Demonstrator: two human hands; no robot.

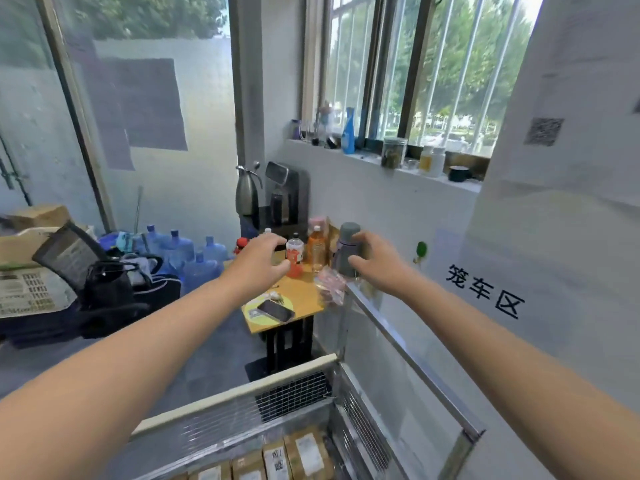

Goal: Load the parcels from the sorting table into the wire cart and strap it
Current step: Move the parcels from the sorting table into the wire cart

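Observation:
The wire cart (242, 388) fills the bottom of the view, with a mesh end panel and a metal side rail along the wall. Several brown cardboard parcels (306, 453) with white labels stand packed in a row inside it. Both my arms stretch forward above the cart. My left hand (265, 259) is empty, its fingers curled and apart. My right hand (375, 263) is also spread and holds nothing; it overlaps a grey flask (346, 249) that stands on a small table beyond. No strap is visible.
A small wooden table (301, 294) past the cart carries bottles, a phone (276, 310) and a pink bag. Blue water jugs (187, 252), an office chair (69, 258) and boxes crowd the left. A white wall with black characters runs along the right.

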